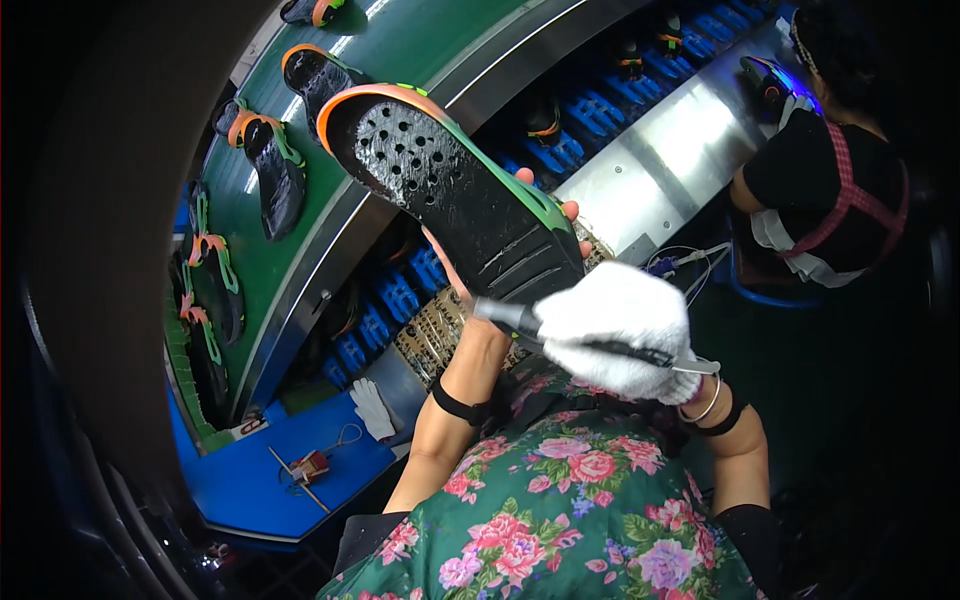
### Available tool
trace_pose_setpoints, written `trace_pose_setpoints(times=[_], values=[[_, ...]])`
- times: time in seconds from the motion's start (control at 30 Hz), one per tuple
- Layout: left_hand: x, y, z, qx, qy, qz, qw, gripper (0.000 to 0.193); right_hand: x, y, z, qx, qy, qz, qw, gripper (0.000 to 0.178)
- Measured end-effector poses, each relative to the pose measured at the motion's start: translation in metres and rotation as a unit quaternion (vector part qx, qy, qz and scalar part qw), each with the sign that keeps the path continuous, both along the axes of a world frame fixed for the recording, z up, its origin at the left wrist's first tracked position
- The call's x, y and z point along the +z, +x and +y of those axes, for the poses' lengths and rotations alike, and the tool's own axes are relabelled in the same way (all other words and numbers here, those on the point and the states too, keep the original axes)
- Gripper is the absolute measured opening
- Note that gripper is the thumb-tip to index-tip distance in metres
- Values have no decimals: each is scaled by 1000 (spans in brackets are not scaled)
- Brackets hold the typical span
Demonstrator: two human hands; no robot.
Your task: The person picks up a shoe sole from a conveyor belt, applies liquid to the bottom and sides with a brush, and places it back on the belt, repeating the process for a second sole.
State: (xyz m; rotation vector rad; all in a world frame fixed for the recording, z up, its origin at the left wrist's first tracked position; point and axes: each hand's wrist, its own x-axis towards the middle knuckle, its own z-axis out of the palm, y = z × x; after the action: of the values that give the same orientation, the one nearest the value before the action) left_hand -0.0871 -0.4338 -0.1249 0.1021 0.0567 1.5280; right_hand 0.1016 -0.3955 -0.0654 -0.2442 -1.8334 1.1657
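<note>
A black shoe sole (470,215) with an orange and green rim lies tilted in front of me, its holed heel end (395,145) pointing up and left. Glossy streaks show on that heel. My left hand (452,268) grips the sole from below, thumb along the left edge and fingertips curled over the right edge. In a white knit glove, my right hand (620,315) is closed round a dark-handled brush (515,316). The pale brush end is at the sole's near left edge, by my left wrist; contact cannot be told. The glove hides part of the sole's near end.
A curved green conveyor belt (420,45) carries several similar soles, including one black sole (272,185), on the left. Blue racks (590,110) run beside a metal shelf (680,150). A co-worker (825,190) sits at right. A white glove (373,408) lies near a blue table (240,490).
</note>
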Motion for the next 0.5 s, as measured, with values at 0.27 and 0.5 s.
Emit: trace_pose_setpoints(times=[0.27,0.5], values=[[0,-5,2,-57,35,-40,997,116,-9,7,-10,33,2,-26,999,25],[-6,-8,6,-54,34,-16,998,117,-16,7,-12,-41,121,-56,990,28]])
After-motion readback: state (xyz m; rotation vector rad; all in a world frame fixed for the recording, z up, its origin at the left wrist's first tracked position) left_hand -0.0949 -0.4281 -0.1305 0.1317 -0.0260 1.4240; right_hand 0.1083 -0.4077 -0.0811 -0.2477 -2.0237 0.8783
